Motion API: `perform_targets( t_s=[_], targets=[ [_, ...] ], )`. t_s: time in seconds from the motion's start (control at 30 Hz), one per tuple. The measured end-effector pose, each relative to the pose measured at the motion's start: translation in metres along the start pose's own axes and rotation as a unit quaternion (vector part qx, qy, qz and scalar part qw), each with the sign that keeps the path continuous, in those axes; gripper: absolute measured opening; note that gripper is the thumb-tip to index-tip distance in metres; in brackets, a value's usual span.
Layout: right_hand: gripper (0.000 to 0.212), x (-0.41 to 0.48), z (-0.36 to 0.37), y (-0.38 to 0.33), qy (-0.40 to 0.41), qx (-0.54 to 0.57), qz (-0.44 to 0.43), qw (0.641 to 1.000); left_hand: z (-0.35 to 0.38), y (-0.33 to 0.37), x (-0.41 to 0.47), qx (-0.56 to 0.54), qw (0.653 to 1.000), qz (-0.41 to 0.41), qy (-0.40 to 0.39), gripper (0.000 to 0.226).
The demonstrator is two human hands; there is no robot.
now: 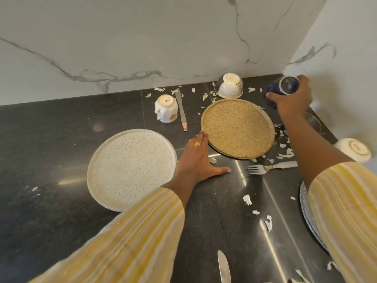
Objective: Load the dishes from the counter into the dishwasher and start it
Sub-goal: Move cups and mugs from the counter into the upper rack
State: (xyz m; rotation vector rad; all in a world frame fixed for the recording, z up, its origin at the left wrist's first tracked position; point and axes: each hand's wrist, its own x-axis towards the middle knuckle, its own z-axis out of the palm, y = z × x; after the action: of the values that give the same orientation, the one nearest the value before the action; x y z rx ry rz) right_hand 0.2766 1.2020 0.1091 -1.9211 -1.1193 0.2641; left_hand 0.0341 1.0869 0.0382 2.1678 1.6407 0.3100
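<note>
Beyond the far-right rim of the tan plate (pixel 237 128), the right hand (pixel 289 101) curls round an upturned dark blue cup (pixel 285 86), probably slick, breakable ceramic best gripped round its wall; the left hand (pixel 195 158) lies flat, fingertips touching that plate.

Left plate (pixel 130 170) sits near-left on the counter (pixel 51 139); middle plate (pixel 237 128) right of it, farther back. Mug (pixel 165 108) behind both, flat utensil (pixel 181 111) just right of mug. Bowl (pixel 229 86) behind middle plate, cup (pixel 285 86) right of bowl. Fork (pixel 263 168) near-right of middle plate.
</note>
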Motion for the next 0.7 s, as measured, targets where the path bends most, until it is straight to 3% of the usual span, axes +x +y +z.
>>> perform_targets(
  t_s=[0.23, 0.47, 0.7],
  targets=[
    [0.079, -0.112, -0.031, -0.013, -0.061, -0.003, -0.076, 0.995, -0.009, 0.006, -0.013, -0.018, 0.999, 0.007, 0.041, 0.123],
    [0.079, -0.199, -0.065, -0.016, -0.097, 0.016, -0.078, 0.992, -0.021, 0.009, -0.062, -0.004, 0.993, 0.091, 0.072, 0.114],
    [0.079, -0.271, -0.074, -0.040, -0.081, 0.040, -0.066, 0.994, -0.035, -0.017, -0.135, 0.007, 0.991, 0.070, 0.110, 0.109]
  ],
)
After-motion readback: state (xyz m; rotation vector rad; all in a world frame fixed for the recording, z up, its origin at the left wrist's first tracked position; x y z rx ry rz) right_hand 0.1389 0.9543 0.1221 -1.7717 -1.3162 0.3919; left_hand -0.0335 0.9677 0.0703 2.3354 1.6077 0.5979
